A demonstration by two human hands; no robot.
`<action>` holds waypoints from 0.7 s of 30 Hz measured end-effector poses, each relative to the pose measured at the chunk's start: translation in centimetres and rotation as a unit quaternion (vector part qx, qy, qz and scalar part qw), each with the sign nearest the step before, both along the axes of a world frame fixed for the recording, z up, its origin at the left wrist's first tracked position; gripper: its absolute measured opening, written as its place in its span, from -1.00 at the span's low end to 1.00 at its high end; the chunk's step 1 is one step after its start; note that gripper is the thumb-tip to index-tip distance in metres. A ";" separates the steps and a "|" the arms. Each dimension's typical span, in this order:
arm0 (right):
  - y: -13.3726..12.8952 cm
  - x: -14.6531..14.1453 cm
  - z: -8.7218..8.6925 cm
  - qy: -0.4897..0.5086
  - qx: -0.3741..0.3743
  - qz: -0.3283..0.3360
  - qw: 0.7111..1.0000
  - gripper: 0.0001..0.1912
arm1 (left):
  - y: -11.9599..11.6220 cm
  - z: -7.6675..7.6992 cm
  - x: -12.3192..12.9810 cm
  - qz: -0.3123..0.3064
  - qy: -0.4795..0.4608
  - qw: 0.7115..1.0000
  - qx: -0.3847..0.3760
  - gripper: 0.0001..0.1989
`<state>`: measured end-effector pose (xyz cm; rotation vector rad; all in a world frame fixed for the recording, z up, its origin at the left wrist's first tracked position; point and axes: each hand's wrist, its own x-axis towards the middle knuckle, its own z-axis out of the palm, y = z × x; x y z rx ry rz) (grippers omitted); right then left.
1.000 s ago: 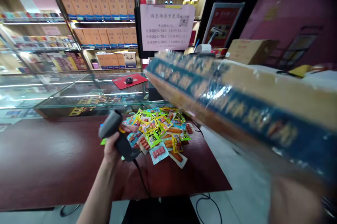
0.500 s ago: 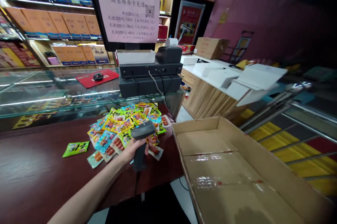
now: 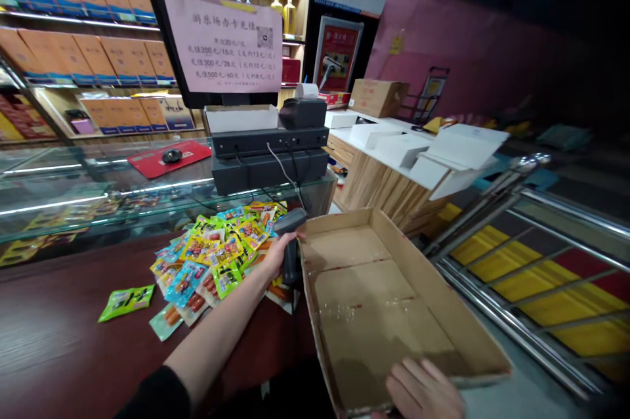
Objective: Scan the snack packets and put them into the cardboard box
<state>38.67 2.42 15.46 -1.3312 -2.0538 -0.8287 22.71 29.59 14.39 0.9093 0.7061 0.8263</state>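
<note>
My left hand (image 3: pixel 280 256) is closed round the handle of a dark handheld barcode scanner (image 3: pixel 291 249), right against the far left corner of a shallow cardboard box (image 3: pixel 359 274). Whether its fingers also touch the box I cannot tell. At the box's near edge, my right hand (image 3: pixel 424 391) grips the wall, with the fingers over the inside. A heap of small snack packets (image 3: pixel 211 251) in yellow, green, blue and clear wrappers lies on the dark red table, partly behind my left hand and forearm. One green packet (image 3: pixel 126 303) lies apart on the left.
Beyond the heap stand a glass counter (image 3: pixel 59 189), a cash drawer (image 3: pixel 270 166) and a screen with a pink notice (image 3: pixel 226 44). A mouse (image 3: pixel 172 155) rests on a red mat. A metal railing (image 3: pixel 536 287) runs along the right.
The box has shifted left and tilts differently, and my right hand has come into view on its near edge. My left hand has moved right with the scanner, up to the box's corner.
</note>
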 end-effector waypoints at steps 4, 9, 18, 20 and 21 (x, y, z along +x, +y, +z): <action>2.6 -1.2 -0.9 0.013 -0.042 0.041 0.998 -0.43 | 1.0 -0.9 -3.2 0.059 0.026 0.997 0.049 -0.64; 5.3 -4.4 -1.4 0.030 -0.066 0.093 0.993 -0.41 | 2.0 -1.4 -9.3 0.083 0.021 0.996 0.038 -0.62; 7.9 -7.1 -1.6 0.087 -0.054 0.036 0.994 -0.47 | 1.0 2.5 -13.1 0.135 0.079 0.981 0.114 -0.61; 7.3 -6.8 -1.3 0.105 -0.057 0.054 0.991 -0.55 | -0.2 3.9 -13.7 0.142 0.115 0.976 0.116 -0.58; 6.9 -6.6 -1.1 0.114 -0.062 0.068 0.989 -0.58 | -0.8 4.5 -14.3 0.146 0.123 0.976 0.106 -0.57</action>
